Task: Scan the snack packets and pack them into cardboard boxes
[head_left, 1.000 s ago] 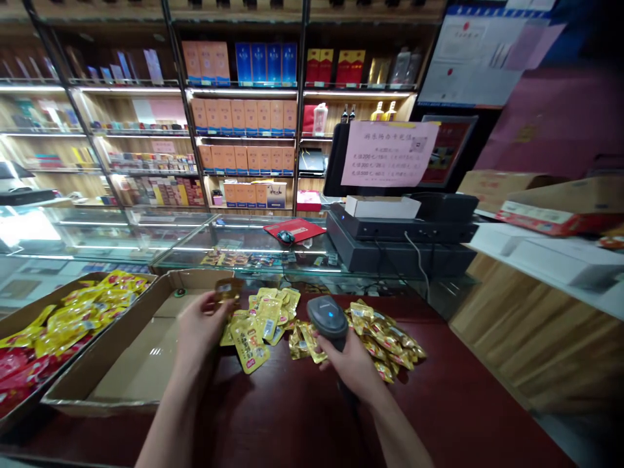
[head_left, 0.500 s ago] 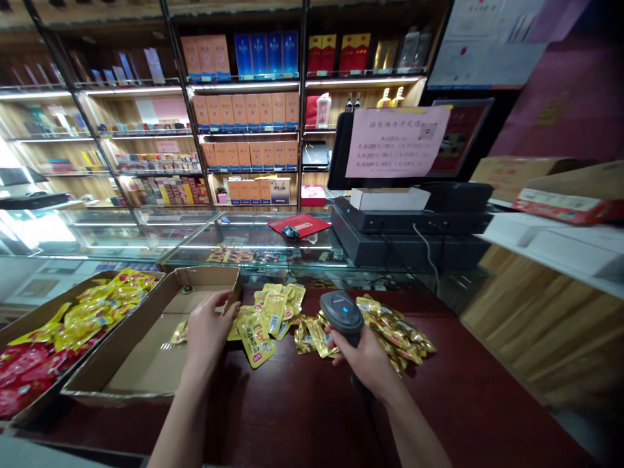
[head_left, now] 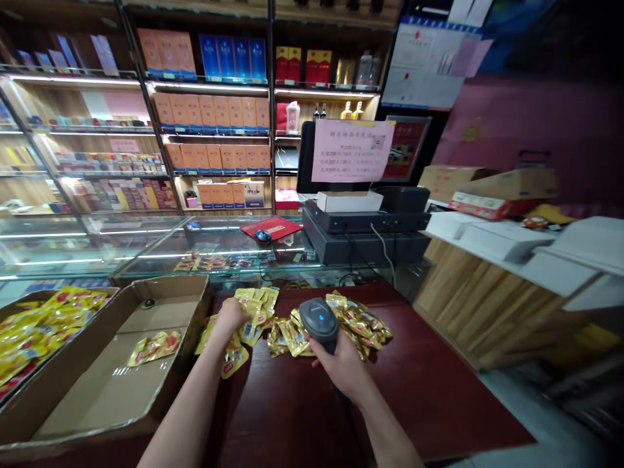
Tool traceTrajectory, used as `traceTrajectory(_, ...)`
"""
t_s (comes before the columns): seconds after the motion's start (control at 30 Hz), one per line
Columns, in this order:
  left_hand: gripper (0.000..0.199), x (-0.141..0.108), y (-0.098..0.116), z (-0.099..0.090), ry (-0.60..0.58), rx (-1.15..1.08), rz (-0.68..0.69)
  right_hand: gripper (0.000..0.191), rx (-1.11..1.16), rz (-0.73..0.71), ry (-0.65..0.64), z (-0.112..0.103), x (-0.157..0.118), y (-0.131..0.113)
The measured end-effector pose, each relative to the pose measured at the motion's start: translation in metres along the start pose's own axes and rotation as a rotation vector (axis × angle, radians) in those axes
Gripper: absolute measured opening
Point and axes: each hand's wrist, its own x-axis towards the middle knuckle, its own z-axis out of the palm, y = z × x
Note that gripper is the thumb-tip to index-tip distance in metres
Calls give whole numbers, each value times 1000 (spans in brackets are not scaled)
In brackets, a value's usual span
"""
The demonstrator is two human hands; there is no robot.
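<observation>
My right hand (head_left: 338,364) is wrapped round the handle of a dark barcode scanner (head_left: 319,320) with a blue light, held above the dark red counter (head_left: 287,416). My left hand (head_left: 231,317) rests on a pile of yellow snack packets (head_left: 258,305); its fingertips are hidden, so whether they grip one cannot be made out. Shiny gold packets (head_left: 358,322) lie behind and to the right of the scanner. At the left, an open cardboard box (head_left: 168,390) holds a yellow packet (head_left: 155,346) and a small round green item (head_left: 149,303).
Another box of yellow packets (head_left: 53,325) stands at far left. Beyond the counter are a glass case (head_left: 214,244), a mouse (head_left: 262,235) on a red mat and a monitor bearing a pink sign (head_left: 351,153). White boxes (head_left: 507,240) sit at right.
The view has swung right. My left hand has moved from the cardboard box's edge onto the yellow packets, uncovering the packet in the box. The scanner stays in my right hand.
</observation>
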Motion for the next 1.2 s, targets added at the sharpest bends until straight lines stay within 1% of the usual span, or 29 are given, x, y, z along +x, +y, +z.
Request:
traceTrajectory(0.1, 49, -1, -2, -1, 27, -80, 12, 34, 35, 13, -6, 0, -6, -2)
traceTrajectory(0.2, 34, -7, -3, -5, 26, -268, 32, 28, 89, 88, -20, 3, -11, -4)
traceTrajectory(0.27, 27, -12, -1, -7, 19, -497, 30, 26, 111, 124, -19, 5, -13, -6)
traceTrajectory(0.37, 37, -18, 9, -8, 64, -942, 21, 26, 115, 127, -5, 8, -14, -12)
traceTrajectory(0.47, 47, -22, 28, -4, 102, -1364, -7, 27, 131, 134, 13, 11, -11, -18)
traceTrajectory(0.53, 51, -24, 42, 2, 67, -1557, -33, 26, 129, 132, 4, 15, -7, -21)
traceTrajectory(0.57, 50, -25, 49, 5, 29, -1614, -50, 25, 116, 127, -8, 17, -5, -22)
traceTrajectory(0.67, 42, -30, 66, 16, -106, -1653, -100, 21, 32, 97, -42, 22, 2, -22)
traceTrajectory(0.73, 38, -33, 72, 23, -179, -1639, -105, 18, -27, 80, -29, 23, 6, -19)
traceTrajectory(0.8, 36, -35, 76, 30, -222, -1636, -104, 15, -60, 71, -3, 22, 9, -16)
traceTrajectory(1.03, 36, -30, 80, 49, -255, -1627, -87, 13, -95, 66, 34, 12, 12, -3)
traceTrajectory(1.2, 38, -28, 80, 51, -271, -1612, -91, 12, -108, 53, 49, 11, 12, 0)
